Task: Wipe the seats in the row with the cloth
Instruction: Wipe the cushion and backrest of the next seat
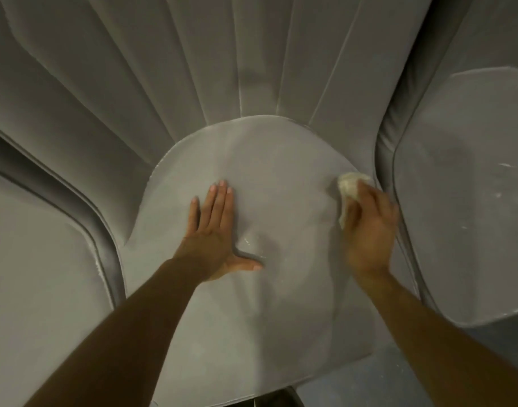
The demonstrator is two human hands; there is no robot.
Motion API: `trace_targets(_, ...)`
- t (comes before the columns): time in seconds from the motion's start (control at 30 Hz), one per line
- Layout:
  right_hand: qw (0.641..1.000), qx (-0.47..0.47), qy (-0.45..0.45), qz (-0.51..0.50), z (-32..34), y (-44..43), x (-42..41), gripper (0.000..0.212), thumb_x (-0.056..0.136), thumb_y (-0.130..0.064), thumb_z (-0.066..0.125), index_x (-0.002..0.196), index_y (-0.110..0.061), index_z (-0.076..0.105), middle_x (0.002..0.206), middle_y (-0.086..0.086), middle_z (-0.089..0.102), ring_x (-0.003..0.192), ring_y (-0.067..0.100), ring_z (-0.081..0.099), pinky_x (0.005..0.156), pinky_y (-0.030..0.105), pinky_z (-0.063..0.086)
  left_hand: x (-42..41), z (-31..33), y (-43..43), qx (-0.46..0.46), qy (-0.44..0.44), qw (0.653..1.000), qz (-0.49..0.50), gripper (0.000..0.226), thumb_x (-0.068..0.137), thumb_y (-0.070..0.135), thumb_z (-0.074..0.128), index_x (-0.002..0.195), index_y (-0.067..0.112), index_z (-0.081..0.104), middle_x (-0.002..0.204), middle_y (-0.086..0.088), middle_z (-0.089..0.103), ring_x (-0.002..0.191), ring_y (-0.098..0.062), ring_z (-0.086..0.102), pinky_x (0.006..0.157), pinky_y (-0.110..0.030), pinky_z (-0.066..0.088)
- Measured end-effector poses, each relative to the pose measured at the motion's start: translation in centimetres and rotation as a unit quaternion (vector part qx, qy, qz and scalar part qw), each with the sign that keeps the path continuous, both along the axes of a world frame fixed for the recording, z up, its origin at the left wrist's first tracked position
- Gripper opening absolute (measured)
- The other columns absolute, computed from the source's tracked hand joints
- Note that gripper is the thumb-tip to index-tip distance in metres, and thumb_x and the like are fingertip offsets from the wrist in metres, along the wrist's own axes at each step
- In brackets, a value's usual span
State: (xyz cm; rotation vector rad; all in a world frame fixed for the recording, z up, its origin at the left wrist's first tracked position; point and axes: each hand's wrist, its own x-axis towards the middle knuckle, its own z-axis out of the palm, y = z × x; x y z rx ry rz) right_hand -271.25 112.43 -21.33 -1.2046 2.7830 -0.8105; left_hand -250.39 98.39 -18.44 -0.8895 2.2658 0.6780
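A grey upholstered seat cushion (269,177) fills the middle of the head view, with its fluted grey backrest (210,60) rising behind it. My left hand (215,230) lies flat on the cushion with straight fingers and the thumb spread, pressing a dent into the fabric. My right hand (369,227) grips a crumpled pale cloth (350,186) and holds it against the cushion near its right edge. Most of the cloth is hidden under the fingers.
A second grey seat (469,201) stands right beside this one on the right, speckled with pale dust. A third grey seat (40,259) sits on the left. Blue-grey floor (398,377) shows below the cushion's front edge.
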Motion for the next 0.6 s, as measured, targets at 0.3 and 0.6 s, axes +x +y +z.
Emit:
trace_targets(0.3, 0.995, -0.029, -0.043, 0.089, -1.5, -3.9, 3.7, 0.033, 0.086, -0.014, 0.045, 0.106, 0.003, 0.066, 0.089, 0.021, 0.063, 0.073, 0.038, 0.054, 0.074, 0.032, 0.035, -1.0, -0.8, 0.6, -0.016, -0.027, 0.999, 0.014, 0.142, 0.06, 0.083, 0.059, 0.121, 0.017, -0.052, 0.118, 0.004, -0.063, 0.12, -0.02, -0.053, 0.11, -0.048, -0.026)
trace_targets(0.6, 0.998, 0.015, -0.001, 0.057, 0.2, -2.7, -1.8, 0.029, 0.083, -0.005, 0.054, 0.108, 0.005, 0.065, 0.102, 0.026, 0.062, 0.08, 0.045, 0.056, 0.078, 0.032, 0.032, 2.8, -1.0, -0.6, -0.053, 0.063, 0.996, 0.041, 0.138, 0.039, 0.098, 0.02, 0.133, 0.019, -0.042, 0.137, 0.005, -0.051, 0.129, -0.011, -0.047, 0.108, -0.034, -0.031)
